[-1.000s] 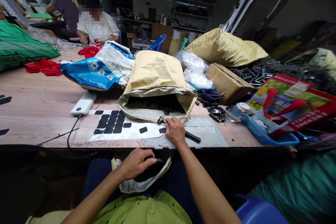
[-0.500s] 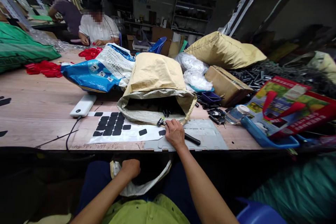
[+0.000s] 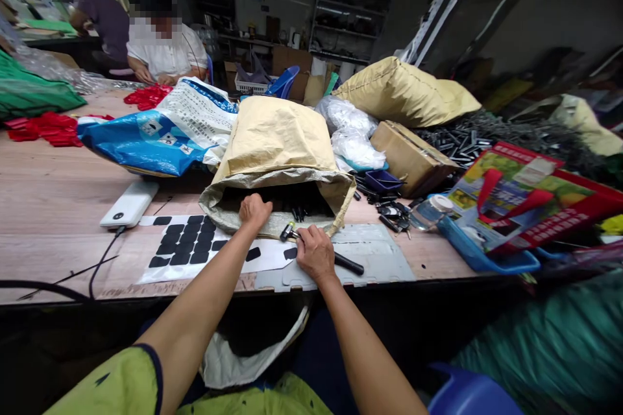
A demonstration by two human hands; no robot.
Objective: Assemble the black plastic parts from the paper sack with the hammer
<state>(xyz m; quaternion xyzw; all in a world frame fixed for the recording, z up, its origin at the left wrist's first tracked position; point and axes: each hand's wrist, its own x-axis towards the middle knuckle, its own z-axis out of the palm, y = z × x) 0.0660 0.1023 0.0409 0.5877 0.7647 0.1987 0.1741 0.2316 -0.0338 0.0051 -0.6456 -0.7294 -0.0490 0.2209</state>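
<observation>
At the mouth of an open tan paper sack [image 3: 282, 133], my left hand [image 3: 256, 211] reaches in over the lower lip; its fingertips are hidden. Several small black parts [image 3: 298, 213] lie inside the sack, right of that hand. My right hand [image 3: 317, 251] is closed around a small hammer [image 3: 348, 264] with a black handle. The hammer's head, with a yellowish face, points left beside the sack's lip. Under the right hand is a grey plate [image 3: 374, 253]. A white sheet with black rounded pads [image 3: 183, 253] lies left of it.
A white power bank [image 3: 129, 204] with a cable lies left. Behind are a blue-white bag [image 3: 160, 136] and red pieces [image 3: 58, 130]. On the right are a carton [image 3: 413, 155], a jar [image 3: 431, 213] and a blue tray [image 3: 487, 249]. Two people [image 3: 165, 52] sit across. Below hangs a pale open sack [image 3: 228, 363].
My left hand has risen from the sack at my lap to the mouth of the tan sack on the table. My right hand stays on the hammer. The view has shifted slightly right.
</observation>
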